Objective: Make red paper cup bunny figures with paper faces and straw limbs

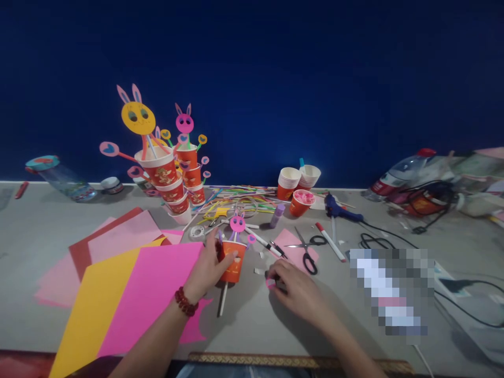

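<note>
Currently holding an orange paper cup (233, 272), clamped in the left hand (205, 269) at near centre, with a pink rabbit head (237, 223) on top and purple arms beside it. Unable to tell the grip of the right hand (294, 287), curled at a small pink scrap (270, 283). Hemmed in by coloured sheets (157, 294) on the left, scissors (305, 245) on the right, straws (252, 195) farther back.

A plain navy-blue wall (334, 79) is seen from ten to two o'clock, faintly lit around its middle; towards six o'clock, its base is hidden by a grey tabletop (23, 304).
</note>
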`<action>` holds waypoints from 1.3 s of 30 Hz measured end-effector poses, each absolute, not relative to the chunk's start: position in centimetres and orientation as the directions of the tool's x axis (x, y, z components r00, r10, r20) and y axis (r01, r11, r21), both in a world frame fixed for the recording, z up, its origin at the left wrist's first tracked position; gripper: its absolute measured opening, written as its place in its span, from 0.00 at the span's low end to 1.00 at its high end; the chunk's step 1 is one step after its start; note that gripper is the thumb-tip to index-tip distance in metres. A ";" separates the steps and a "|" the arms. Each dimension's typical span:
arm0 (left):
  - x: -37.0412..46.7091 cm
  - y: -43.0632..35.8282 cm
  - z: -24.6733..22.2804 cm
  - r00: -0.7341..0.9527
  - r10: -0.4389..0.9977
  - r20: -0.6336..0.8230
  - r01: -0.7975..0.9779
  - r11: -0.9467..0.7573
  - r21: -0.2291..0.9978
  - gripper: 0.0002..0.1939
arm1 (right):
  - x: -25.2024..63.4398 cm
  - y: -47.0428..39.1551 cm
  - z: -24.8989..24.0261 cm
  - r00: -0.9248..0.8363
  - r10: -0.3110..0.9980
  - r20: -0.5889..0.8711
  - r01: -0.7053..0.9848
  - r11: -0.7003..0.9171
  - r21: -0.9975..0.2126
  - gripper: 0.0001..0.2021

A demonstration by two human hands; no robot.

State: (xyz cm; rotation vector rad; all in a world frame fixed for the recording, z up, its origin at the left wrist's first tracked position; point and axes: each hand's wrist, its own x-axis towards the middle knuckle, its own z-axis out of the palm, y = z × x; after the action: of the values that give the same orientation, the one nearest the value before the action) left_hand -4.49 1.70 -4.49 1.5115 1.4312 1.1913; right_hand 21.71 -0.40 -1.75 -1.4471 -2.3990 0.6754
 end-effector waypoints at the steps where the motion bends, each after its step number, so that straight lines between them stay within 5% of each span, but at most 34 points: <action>1: -4.5 1.7 -4.5 -0.035 0.993 0.109 0.320 -0.092 0.943 0.41 | 21.7 -0.4 -1.8 -0.462 0.886 -0.023 0.763 0.385 -0.520 0.09; 8: -4.3 1.8 -4.1 -0.005 0.999 0.040 0.428 -0.034 0.903 0.41 | 22.1 0.5 -1.7 -0.452 0.885 -0.108 0.636 0.235 -0.735 0.05; 13: -4.4 1.3 -2.6 -0.053 0.945 0.323 0.648 -0.213 0.731 0.28 | 20.8 1.9 0.6 -0.480 0.874 -0.078 0.354 0.111 -0.929 0.06; 17: -3.8 -0.1 -1.1 0.113 0.827 0.551 0.601 -0.498 0.625 0.10 | 18.7 2.4 1.8 -0.447 0.894 -0.024 0.147 0.047 -0.988 0.11; 21: -2.7 -0.8 -0.4 0.239 0.833 0.499 0.424 -0.552 0.718 0.01 | 16.7 2.3 2.1 -0.400 0.915 0.048 0.062 0.080 -0.995 0.12; 29: -2.5 -0.5 -0.4 0.153 0.923 0.353 0.219 -0.380 0.899 0.10 | 15.6 2.2 1.4 -0.343 0.931 0.127 0.046 0.151 -0.987 0.07; 39: -2.2 -1.0 -0.5 0.187 0.905 0.383 0.333 -0.425 0.842 0.07 | 15.7 1.6 1.0 -0.383 0.825 0.416 0.295 0.536 -0.791 0.05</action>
State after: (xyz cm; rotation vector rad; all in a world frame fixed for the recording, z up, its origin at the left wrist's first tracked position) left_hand -2.21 -0.96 -0.53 1.8648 1.1585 1.2239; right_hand 15.69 1.64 1.01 -0.9124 -1.9284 0.7906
